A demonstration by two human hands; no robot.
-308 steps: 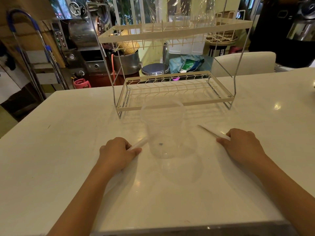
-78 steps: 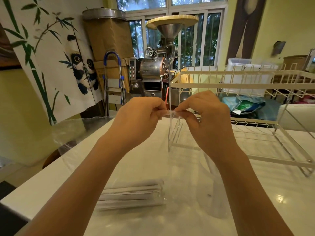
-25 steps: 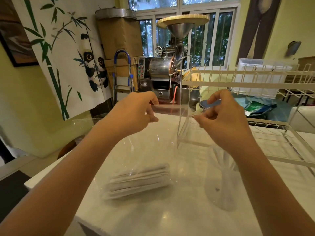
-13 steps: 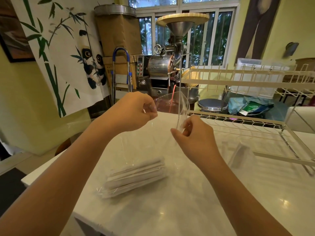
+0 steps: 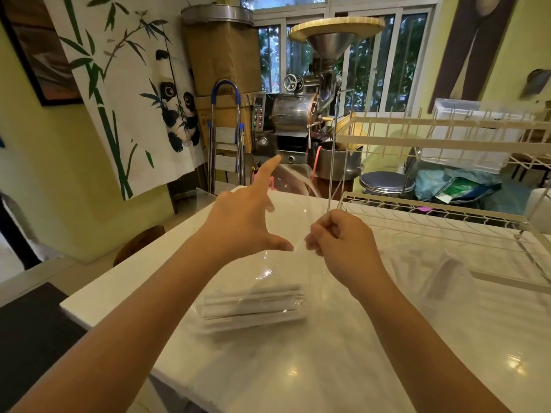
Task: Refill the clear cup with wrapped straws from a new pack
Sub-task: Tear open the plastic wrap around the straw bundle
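Observation:
A clear plastic pack (image 5: 286, 234) stands slack on the white table (image 5: 298, 368), with a bundle of white wrapped straws (image 5: 253, 305) lying in its bottom. My right hand (image 5: 340, 242) is pinched shut on the pack's upper right edge. Just left of the pack's open mouth, my left hand (image 5: 244, 222) has its fingers spread, the index raised and the thumb pointing toward the right hand; it holds nothing. The clear cup (image 5: 441, 272) is a faint, blurred shape on the table to the right, near the rack.
A white wire dish rack (image 5: 432, 204) with two tiers stands at the back right of the table. The table's left corner (image 5: 68, 305) drops to the floor. Beyond the table stand a coffee roaster (image 5: 298, 114) and a stepladder (image 5: 226, 138).
My left hand has let go of the pack's top edge and spread its fingers. My right hand has come lower and closer, still pinching the pack, whose mouth now gapes open.

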